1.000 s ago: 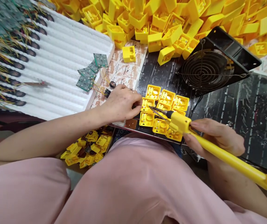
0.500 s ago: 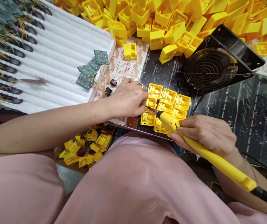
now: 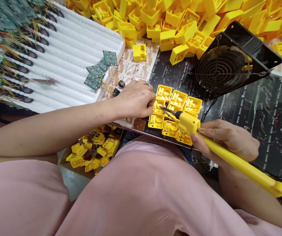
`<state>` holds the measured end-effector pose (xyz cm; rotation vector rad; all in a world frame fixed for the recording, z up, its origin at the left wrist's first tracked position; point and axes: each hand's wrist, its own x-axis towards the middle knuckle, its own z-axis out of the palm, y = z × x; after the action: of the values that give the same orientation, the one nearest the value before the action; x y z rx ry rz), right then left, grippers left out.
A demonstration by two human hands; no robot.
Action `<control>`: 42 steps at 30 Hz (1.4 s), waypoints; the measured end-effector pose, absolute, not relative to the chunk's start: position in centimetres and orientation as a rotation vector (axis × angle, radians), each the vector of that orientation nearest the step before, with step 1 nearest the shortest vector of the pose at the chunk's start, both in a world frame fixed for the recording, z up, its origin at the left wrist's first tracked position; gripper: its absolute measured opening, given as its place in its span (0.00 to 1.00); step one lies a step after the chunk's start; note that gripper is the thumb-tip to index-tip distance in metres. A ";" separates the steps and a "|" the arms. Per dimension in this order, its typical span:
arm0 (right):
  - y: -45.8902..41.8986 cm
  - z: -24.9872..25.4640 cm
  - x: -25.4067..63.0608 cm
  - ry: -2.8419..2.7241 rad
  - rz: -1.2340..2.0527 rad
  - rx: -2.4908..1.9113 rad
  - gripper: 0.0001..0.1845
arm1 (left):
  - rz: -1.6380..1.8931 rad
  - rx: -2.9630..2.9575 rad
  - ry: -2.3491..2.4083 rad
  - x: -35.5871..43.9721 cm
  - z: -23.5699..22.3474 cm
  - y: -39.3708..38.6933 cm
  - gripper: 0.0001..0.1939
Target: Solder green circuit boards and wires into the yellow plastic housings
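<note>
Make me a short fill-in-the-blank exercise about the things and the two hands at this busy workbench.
1. The tool in the right hand has a handle coloured ____.
2. One finger of the left hand wears a ____.
3. The ridged foam board lies to the person's ____ of the small open cases.
4. The frame of the fan is coloured ____.

Missing words: yellow; ring; left; black.

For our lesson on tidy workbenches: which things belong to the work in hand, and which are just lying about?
In use:
yellow tool, in the right hand
yellow cases under its tip
probably the wired boards near the left hand

Apparently lying about:
fan
lone case
boxed yellow parts
</note>
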<state>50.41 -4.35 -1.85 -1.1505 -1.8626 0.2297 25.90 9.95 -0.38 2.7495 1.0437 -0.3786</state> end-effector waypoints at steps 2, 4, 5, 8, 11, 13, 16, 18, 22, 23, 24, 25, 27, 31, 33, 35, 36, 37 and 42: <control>-4.9 -2.7 50.5 -1.848 0.119 -1.131 0.14 | -0.322 2.712 1.078 25.5 -0.5 10.0 0.10; -5.6 -3.6 50.8 -1.771 0.024 -1.138 0.27 | -0.175 2.638 1.127 24.4 -0.5 10.5 0.17; -5.9 -3.9 51.0 -1.744 0.001 -1.144 0.31 | -0.085 2.597 1.158 23.6 -0.5 11.0 0.22; -6.5 -4.5 51.5 -1.734 0.007 -1.152 0.34 | -0.003 2.532 1.227 21.3 -0.3 12.6 0.27; -6.6 -4.5 51.7 -1.719 0.002 -1.192 0.28 | -0.286 2.574 1.212 20.4 -0.2 13.4 0.26; -6.6 -4.4 51.7 -1.715 -0.015 -1.201 0.24 | -0.452 2.632 1.202 20.8 -0.4 13.2 0.24; -6.6 -4.3 51.7 -1.718 -0.016 -1.183 0.21 | -0.506 2.682 1.234 21.9 -0.4 12.3 0.20; -6.6 -4.1 51.8 -1.719 -0.009 -1.178 0.21 | -0.452 2.621 1.264 22.3 -0.1 11.8 0.18; -6.5 -3.9 52.1 -1.732 0.000 -1.184 0.19 | -0.096 2.559 1.336 21.3 -0.1 10.9 0.13; -6.5 -4.0 52.2 -1.734 0.006 -1.182 0.19 | 0.037 2.602 1.312 20.7 -0.5 10.7 0.13; -6.4 -4.0 52.2 -1.735 0.012 -1.177 0.20 | 0.162 2.658 1.244 20.0 -1.1 10.5 0.14; -6.4 -4.1 52.3 -1.734 0.017 -1.173 0.21 | 0.262 2.712 1.148 19.2 -1.8 10.3 0.15; -6.3 -4.2 52.5 -1.731 0.028 -1.161 0.22 | 0.343 2.783 0.941 17.6 -3.2 9.9 0.17; -6.2 -4.5 53.1 -1.704 0.053 -1.180 0.23 | 0.429 2.828 1.002 15.7 -4.1 9.2 0.18; -6.1 -4.7 53.5 -1.677 0.068 -1.188 0.24 | 0.450 2.788 1.284 16.1 -3.5 9.3 0.20; -6.1 -4.9 53.7 -1.660 0.087 -1.185 0.25 | 0.311 2.734 1.539 17.2 -2.8 9.9 0.24; -6.1 -4.9 53.8 -1.656 0.098 -1.183 0.26 | 0.197 2.722 1.613 18.0 -2.6 10.2 0.25; -6.1 -5.0 53.9 -1.651 0.107 -1.184 0.26 | 0.087 2.712 1.660 18.9 -2.5 10.7 0.26; -6.2 -5.2 54.1 -1.617 0.160 -1.179 0.27 | -0.168 2.567 1.707 22.3 -2.7 12.0 0.18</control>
<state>54.05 -6.17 -5.20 -1.1789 -1.6172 0.1599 22.33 11.98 -2.74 2.5675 1.7067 -0.1681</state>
